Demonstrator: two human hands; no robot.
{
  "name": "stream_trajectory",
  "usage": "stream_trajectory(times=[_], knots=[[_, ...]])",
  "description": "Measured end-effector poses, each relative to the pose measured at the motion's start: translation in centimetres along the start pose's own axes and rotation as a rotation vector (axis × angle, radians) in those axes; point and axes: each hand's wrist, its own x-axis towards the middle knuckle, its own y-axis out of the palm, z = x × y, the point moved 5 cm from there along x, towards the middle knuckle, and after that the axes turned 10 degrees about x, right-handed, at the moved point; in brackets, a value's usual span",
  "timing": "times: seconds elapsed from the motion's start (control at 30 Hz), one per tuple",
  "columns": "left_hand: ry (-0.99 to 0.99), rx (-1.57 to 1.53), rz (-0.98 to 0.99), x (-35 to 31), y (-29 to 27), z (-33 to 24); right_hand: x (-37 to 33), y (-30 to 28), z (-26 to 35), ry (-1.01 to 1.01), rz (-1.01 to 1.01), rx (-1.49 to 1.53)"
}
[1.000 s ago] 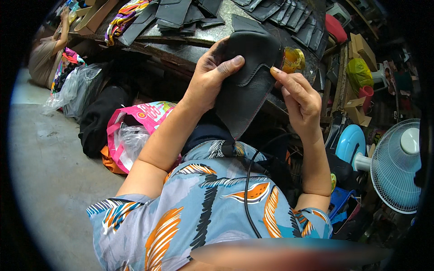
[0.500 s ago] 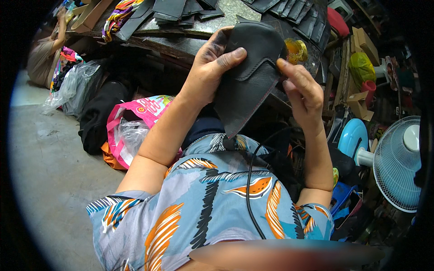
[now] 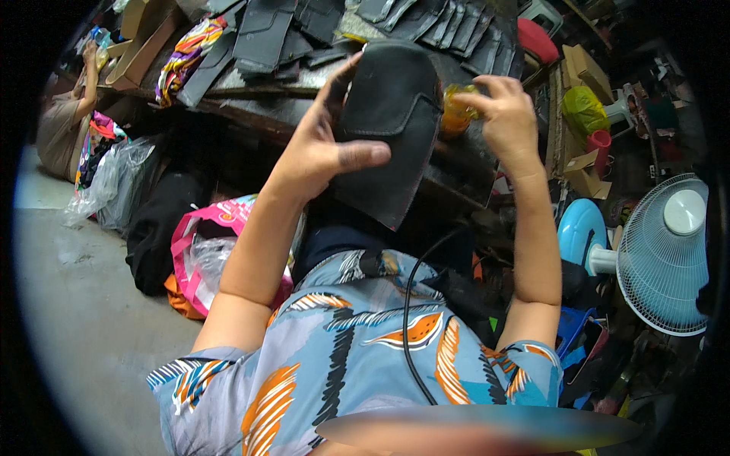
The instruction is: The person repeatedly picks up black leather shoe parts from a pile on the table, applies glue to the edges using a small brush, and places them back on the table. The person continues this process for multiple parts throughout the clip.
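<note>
My left hand (image 3: 313, 156) grips a black leather piece (image 3: 389, 163), its thumb across the front and its stained fingers behind the left side. The piece has a rounded top, a stitched, curved flap edge across its middle and a pointed lower corner, with reddish thread along one side. My right hand (image 3: 508, 121) is at a small glass jar (image 3: 456, 121) of amber stuff just right of the leather. Its fingers are bent and apart, with one fingertip at the jar's mouth; nothing shows in them.
Several black leather pieces (image 3: 262, 38) lie across the worktable (image 3: 304, 85). A pink bag (image 3: 182, 247) sits on the floor at left, near a clear plastic bag (image 3: 125, 186). At right stand a fan (image 3: 661, 258) and a blue round stool (image 3: 582, 232). Another person (image 3: 61, 137) sits far left.
My right hand has left the leather's edge and moved to the jar's mouth. The leather piece has shifted left and turned more upright in my left hand. The whole view has shifted a little.
</note>
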Motion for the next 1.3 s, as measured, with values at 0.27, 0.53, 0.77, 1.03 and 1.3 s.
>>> stream_trajectory(times=[0.27, 0.53, 0.77, 1.03, 1.3], knots=[[-0.05, 0.066, -0.069, 0.3, -0.3, -0.2, -1.2, -2.8, 0.1, 0.03, -0.191, 0.121], [0.113, 0.109, -0.167, 1.5, 1.1, -1.1, -2.6, -4.9, 2.4, 0.11, -0.118, 0.58], [0.138, 0.064, -0.14, 1.9, 2.0, -1.5, -2.0, -7.7, 5.2, -0.127, -0.315, 1.075], [0.157, 0.027, -0.147, 1.8, 2.3, -1.9, -2.6, -5.2, 6.0, -0.045, -0.3, 0.662], [0.156, -0.014, -0.107, 1.4, 2.9, -2.1, -2.3, -3.7, 5.7, -0.045, -0.296, 0.604]])
